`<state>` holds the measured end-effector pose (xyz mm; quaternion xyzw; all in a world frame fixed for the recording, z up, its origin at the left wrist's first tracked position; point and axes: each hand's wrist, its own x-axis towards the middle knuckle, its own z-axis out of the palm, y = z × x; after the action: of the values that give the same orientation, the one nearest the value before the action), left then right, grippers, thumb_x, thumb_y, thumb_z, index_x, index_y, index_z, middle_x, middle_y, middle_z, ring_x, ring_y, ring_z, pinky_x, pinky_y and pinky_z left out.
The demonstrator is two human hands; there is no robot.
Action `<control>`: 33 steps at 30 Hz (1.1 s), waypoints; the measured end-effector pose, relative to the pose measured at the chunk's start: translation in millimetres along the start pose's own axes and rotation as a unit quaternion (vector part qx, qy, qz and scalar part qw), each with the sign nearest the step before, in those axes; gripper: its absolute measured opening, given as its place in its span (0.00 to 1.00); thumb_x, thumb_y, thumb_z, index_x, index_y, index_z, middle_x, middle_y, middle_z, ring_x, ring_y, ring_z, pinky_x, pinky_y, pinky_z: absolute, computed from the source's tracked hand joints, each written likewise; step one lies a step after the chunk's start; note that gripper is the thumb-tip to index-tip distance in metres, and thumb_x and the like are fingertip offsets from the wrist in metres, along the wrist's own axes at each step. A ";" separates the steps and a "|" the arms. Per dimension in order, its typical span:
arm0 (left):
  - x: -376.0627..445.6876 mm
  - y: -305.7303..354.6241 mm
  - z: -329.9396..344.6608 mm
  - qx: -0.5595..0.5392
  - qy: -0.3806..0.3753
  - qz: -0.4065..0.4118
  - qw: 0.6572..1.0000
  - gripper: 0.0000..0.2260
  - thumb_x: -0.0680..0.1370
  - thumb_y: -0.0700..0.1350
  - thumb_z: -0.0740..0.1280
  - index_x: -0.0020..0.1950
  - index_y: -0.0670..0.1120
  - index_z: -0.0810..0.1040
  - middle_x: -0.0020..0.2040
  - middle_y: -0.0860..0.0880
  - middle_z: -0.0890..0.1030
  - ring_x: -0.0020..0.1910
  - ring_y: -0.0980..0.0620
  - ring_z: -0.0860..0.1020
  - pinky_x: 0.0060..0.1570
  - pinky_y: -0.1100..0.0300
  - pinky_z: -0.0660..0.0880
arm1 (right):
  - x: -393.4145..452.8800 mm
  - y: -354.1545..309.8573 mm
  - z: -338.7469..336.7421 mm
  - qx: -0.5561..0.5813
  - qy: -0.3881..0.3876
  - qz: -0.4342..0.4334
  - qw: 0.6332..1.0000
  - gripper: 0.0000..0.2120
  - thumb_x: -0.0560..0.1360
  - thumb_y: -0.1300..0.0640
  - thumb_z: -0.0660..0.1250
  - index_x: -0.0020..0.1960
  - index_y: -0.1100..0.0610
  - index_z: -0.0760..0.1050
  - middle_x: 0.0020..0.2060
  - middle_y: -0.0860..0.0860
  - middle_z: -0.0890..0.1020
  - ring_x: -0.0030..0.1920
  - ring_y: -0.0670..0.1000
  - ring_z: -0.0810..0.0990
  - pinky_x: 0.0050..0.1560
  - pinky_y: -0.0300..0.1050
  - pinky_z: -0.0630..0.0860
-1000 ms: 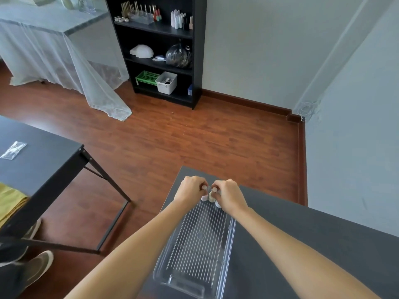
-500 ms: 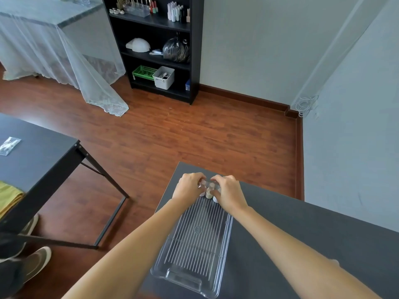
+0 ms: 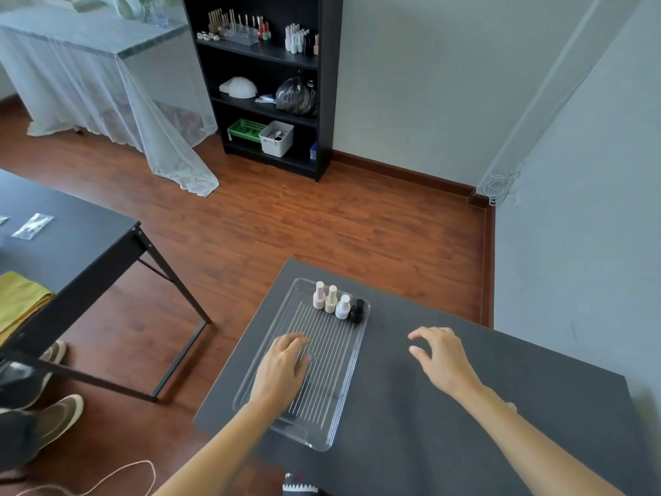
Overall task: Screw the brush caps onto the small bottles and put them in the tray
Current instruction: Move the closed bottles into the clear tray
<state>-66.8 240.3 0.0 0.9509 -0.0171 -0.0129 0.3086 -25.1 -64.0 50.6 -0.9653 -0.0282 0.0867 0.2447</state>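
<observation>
A clear ribbed plastic tray (image 3: 352,356) lies on the dark table (image 3: 411,406). Several small capped bottles stand upright in a row along its far end: a pink one (image 3: 318,296), a beige one (image 3: 331,299), a white one (image 3: 343,307) and a black one (image 3: 357,311). My left hand (image 3: 284,370) hovers over the tray's near half, fingers loosely curled, holding nothing. My right hand (image 3: 441,358) is over the bare table to the right of the tray, fingers spread, empty. Neither hand touches the bottles.
The table's left and far edges drop to a wooden floor. A second dark table (image 3: 68,245) stands to the left with a yellow cloth (image 3: 19,298). A black shelf unit (image 3: 272,84) is against the far wall. Someone's shoes (image 3: 53,417) are at lower left.
Both hands were closed on the bottles at the tray's far end; they have let go and drawn back toward me, the right hand moving off to the right. The bottles now stand uncovered.
</observation>
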 end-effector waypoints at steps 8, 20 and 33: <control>-45.8 -20.9 32.3 0.087 -0.060 -0.059 0.993 0.21 0.85 0.52 0.55 0.78 0.49 0.64 0.81 0.49 0.57 0.81 0.48 0.49 0.79 0.48 0.50 | -64.8 73.4 -21.2 -0.025 -0.017 0.078 0.996 0.07 0.79 0.57 0.65 0.53 0.54 0.81 0.43 0.49 0.82 0.57 0.56 0.74 0.54 0.46 0.71; -53.3 -16.3 44.7 0.075 -0.012 -0.089 0.993 0.21 0.85 0.53 0.53 0.76 0.50 0.68 0.79 0.50 0.62 0.81 0.49 0.50 0.78 0.48 0.54 | -96.9 112.3 -17.6 -0.059 -0.048 0.157 0.985 0.15 0.75 0.74 0.59 0.49 0.59 0.80 0.46 0.55 0.80 0.43 0.54 0.79 0.41 0.45 0.77; -57.0 -13.1 46.4 0.073 0.021 -0.081 0.994 0.19 0.84 0.53 0.56 0.73 0.50 0.73 0.77 0.50 0.68 0.80 0.47 0.56 0.76 0.44 0.60 | -5.6 -37.8 -25.4 0.133 0.017 -0.026 0.991 0.03 0.72 0.60 0.73 0.43 0.56 0.79 0.35 0.50 0.82 0.35 0.50 0.78 0.37 0.37 0.73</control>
<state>-125.0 226.0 -44.5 0.9691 0.0653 -0.0170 0.2371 -26.4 -43.1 91.5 -0.9245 -0.0376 0.0663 0.3734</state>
